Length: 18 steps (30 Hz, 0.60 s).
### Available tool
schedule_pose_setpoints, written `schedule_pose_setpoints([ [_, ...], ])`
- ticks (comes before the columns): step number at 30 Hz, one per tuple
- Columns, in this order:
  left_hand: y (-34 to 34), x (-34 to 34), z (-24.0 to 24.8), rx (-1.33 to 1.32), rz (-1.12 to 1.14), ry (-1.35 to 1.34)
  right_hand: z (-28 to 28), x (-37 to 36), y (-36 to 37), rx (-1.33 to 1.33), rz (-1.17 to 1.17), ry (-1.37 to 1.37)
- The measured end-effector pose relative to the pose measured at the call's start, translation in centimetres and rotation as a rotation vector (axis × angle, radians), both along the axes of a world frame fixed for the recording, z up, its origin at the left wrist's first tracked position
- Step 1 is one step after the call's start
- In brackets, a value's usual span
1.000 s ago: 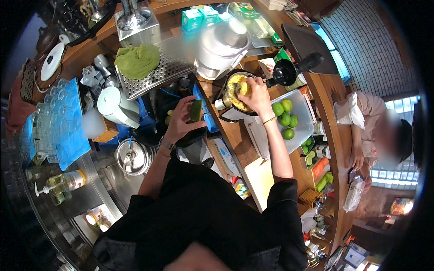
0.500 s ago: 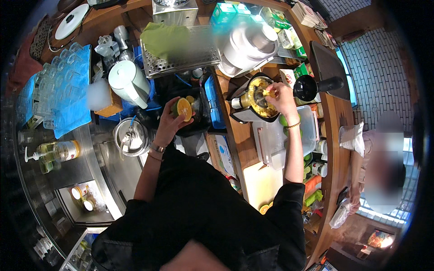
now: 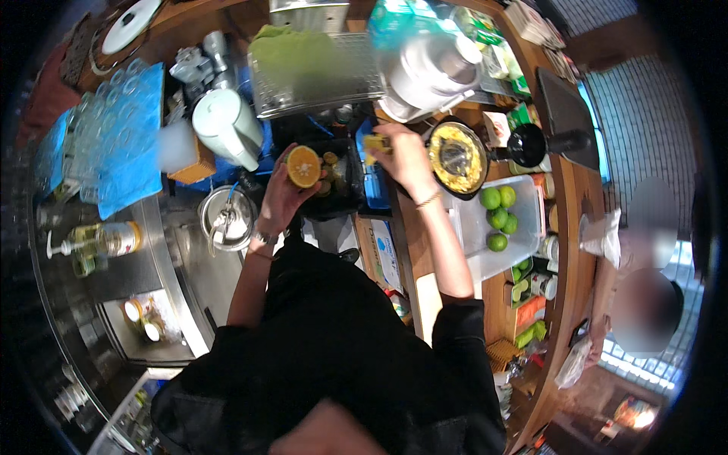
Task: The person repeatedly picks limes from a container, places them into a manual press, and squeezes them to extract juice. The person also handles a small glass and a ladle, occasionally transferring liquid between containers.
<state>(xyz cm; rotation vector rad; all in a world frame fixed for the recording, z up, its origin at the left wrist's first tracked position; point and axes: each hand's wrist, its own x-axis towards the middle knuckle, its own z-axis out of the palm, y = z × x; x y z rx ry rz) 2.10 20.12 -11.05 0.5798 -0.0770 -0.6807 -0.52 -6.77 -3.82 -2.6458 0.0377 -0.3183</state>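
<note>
A halved orange [image 3: 304, 167], cut face up, rests in the grip of my left hand [image 3: 279, 196]. Between the fingers of my right hand [image 3: 409, 159] is a clump of yellow citrus pulp [image 3: 377, 145], held above the edge of a blue tray. Just right of that hand sits a citrus juicer [image 3: 458, 158], its bowl full of yellow pulp around the ribbed cone. Below and between both hands is a black-lined bin [image 3: 341, 199] with some cut citrus pieces in it.
A clear plastic tub [image 3: 485, 254] with several green limes [image 3: 497, 218] stands on the wooden counter beside the juicer. Further back are a white appliance [image 3: 428, 80], a perforated metal tray [image 3: 322, 95] and a pale green pitcher [image 3: 227, 129]. Upturned glasses [image 3: 114, 129] stand at left; a person is across the counter.
My right hand has moved left, from the juicer bowl to near the bin, carrying yellow pulp. The left hand still holds the orange half, its cut face now turned more upward.
</note>
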Motion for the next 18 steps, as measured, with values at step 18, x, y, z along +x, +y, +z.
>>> schedule_pose_setpoints([
  [18, -27.2, 2.0, 8.2, 0.678, 0.048, -1.663, 14.3, -9.7, -22.9, 0.262, -0.925, -0.964],
])
